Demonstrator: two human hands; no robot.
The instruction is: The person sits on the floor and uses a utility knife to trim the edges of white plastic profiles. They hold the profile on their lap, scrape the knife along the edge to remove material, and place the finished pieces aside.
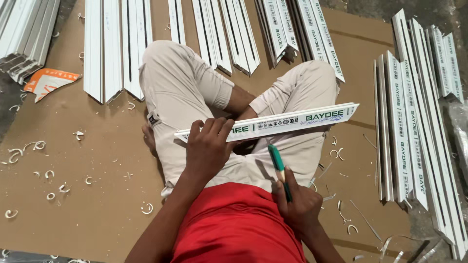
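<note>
The person sits cross-legged on brown board (pixel 97 195), left hand (pixel 208 148) with fingers curled tight over one end of a white strip (pixel 273 122) that lies across the knees. The right hand (pixel 298 204) pinches a green tool (pixel 279 168) upright, just below the strip and clear of it. More white strips (pixel 414 126) lie around, amid white shavings (pixel 29 146).

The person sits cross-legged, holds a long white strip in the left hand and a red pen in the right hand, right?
Not quite: the pen in the right hand is green, not red. The head view shows it. The left hand does hold the long white strip.
</note>
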